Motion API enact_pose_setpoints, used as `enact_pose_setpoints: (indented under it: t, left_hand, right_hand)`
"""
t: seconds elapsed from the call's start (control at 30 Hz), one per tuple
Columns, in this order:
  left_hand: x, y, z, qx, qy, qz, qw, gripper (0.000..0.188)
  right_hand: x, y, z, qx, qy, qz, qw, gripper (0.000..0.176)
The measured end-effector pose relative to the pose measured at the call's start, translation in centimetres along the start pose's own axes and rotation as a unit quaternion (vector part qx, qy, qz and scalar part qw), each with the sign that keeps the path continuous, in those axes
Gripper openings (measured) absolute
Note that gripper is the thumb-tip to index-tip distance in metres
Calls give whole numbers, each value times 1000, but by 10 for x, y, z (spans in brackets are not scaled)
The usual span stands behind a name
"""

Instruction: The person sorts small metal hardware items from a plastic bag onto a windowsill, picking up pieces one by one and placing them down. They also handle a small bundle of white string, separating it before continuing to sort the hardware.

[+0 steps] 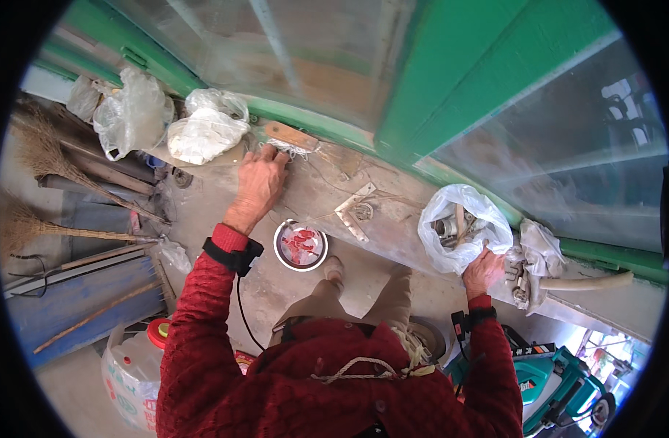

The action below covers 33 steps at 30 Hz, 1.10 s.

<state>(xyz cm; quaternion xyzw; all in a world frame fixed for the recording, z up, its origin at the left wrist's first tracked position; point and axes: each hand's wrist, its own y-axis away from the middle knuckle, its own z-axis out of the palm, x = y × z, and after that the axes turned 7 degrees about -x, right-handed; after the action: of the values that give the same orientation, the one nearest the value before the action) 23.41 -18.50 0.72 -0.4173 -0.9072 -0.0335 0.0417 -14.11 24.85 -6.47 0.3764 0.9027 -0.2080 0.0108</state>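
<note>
My left hand (264,178) reaches onto the concrete windowsill (312,189), fingertips at a tangle of white string (290,149); whether it grips any is hidden. Just beyond lies a scraper with a wooden handle (290,136) and a wide, worn blade. My right hand (483,271) is at the near rim of an open white plastic bag (446,260), which holds metal fittings and sticks; its fingers are partly hidden against the plastic. Between the hands, a metal angle bracket (359,211) and a small wire coil (363,212) rest on the sill.
Tied plastic bags (208,128) stand on the sill's left part. At the right are a crumpled cloth (539,249) and a curved pale handle (586,282). A white-rimmed basin (300,245) is on the floor near my feet. Twig brooms (88,232) lie left; a teal machine (553,383) stands lower right.
</note>
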Motion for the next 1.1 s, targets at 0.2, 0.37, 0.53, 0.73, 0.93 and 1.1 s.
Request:
enact_pose_setpoints:
  t: [0.2, 0.37, 0.53, 0.73, 0.93, 1.1]
  left_hand:
    - [29, -3, -19, 86, 84, 69, 990, 31]
    - [105, 9, -50, 140, 302, 150, 931, 34]
    - [186, -10, -44, 136, 311, 218, 915, 35]
    - [287, -13, -21, 88, 249, 345, 901, 37]
    - [236, 18, -8, 158, 274, 296, 901, 33]
    - [154, 22, 6, 90, 264, 193, 941, 40]
  right_hand:
    - [0, 1, 0, -45, -7, 58, 997, 43]
    - [-7, -4, -6, -11, -17, 28, 999, 43]
    - [-4, -3, -7, -2, -17, 28, 999, 45]
    - [-3, -6, -7, -24, -19, -8, 1000, 45]
    - [-8, -4, -10, -23, -19, 18, 999, 39]
    - [-7, -4, -8, 15, -12, 4, 1000, 38]
